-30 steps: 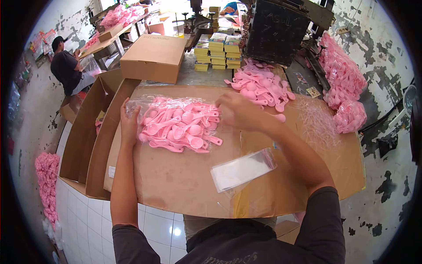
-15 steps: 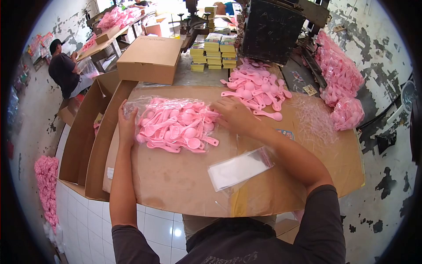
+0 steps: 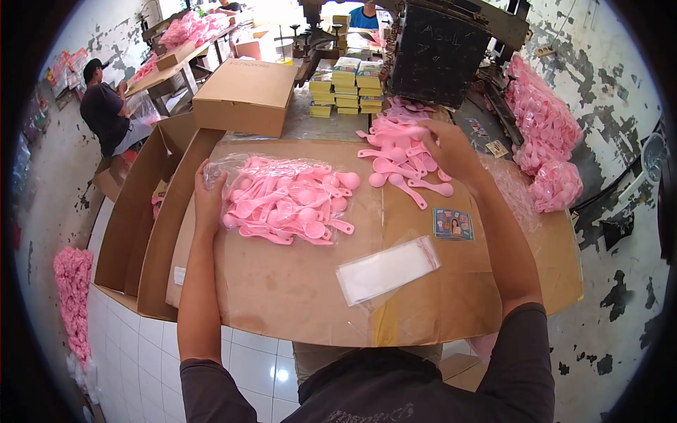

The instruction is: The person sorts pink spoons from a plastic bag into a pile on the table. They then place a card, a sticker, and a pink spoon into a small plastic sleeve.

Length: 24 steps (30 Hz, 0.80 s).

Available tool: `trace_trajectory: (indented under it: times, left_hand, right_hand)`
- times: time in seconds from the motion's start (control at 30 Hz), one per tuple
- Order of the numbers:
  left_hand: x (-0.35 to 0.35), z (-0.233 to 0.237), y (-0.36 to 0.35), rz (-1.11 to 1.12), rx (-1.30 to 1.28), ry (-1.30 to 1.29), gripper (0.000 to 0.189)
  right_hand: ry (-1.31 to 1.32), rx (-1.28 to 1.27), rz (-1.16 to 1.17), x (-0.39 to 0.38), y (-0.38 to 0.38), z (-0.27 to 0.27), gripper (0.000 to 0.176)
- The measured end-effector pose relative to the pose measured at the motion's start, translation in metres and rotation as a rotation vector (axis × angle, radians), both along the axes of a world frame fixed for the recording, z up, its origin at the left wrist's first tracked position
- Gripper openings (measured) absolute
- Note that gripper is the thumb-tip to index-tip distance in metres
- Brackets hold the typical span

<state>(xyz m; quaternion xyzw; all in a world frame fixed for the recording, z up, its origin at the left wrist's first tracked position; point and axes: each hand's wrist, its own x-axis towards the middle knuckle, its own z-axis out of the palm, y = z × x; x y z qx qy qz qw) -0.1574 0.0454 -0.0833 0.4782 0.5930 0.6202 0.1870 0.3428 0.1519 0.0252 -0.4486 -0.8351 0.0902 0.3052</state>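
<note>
A clear plastic bag filled with pink spoons (image 3: 289,201) lies on the cardboard-covered table (image 3: 282,289). At its left end, my left hand (image 3: 209,189) is closed on the bag's edge. My right hand (image 3: 448,144) is over the right side of the loose pile of pink spoons (image 3: 398,144); its fingers are partly hidden, and whether they grip a spoon is unclear. Nearer my body lie flat clear plastic sleeves (image 3: 388,270). A small stack of printed cards (image 3: 453,223) is below the loose pile.
At the back left stands a closed carton (image 3: 243,92), beside an open long box (image 3: 134,225). Stacked card bundles (image 3: 345,88) and a black machine (image 3: 437,53) are behind. Bagged pink spoons (image 3: 543,113) hang right. A co-worker (image 3: 104,109) sits far left.
My right hand has moved from the bag's right end to the loose pile at the right. The printed cards are now uncovered. My left hand still holds the bag.
</note>
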Motion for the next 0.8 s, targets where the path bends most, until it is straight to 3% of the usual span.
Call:
trace_trajectory:
  times: [0.1,0.17,0.23,0.43,0.57,0.8]
  left_hand:
    - [-0.004,-0.004,0.002,0.004,-0.003,0.022,0.061]
    - [-0.007,-0.006,0.003,0.004,0.000,0.029,0.061]
    - [-0.007,-0.006,0.003,0.002,0.002,0.042,0.062]
    - [-0.006,-0.006,0.001,-0.011,0.001,0.022,0.062]
    - [-0.009,-0.008,0.005,-0.018,0.004,0.029,0.062]
    - [-0.001,-0.007,0.001,-0.048,0.017,-0.008,0.059]
  right_hand:
    - [-0.191,0.605,-0.125,-0.014,0.004,-0.027,0.038]
    - [-0.134,0.238,0.196,-0.052,-0.031,-0.019,0.033]
    - [-0.185,0.187,0.349,-0.080,-0.035,-0.054,0.037]
    - [-0.124,0.059,0.382,-0.118,-0.037,-0.089,0.027]
    - [-0.158,0.095,0.400,-0.110,-0.038,-0.078,0.020]
    - [-0.282,-0.068,0.419,-0.075,-0.049,-0.025,0.016]
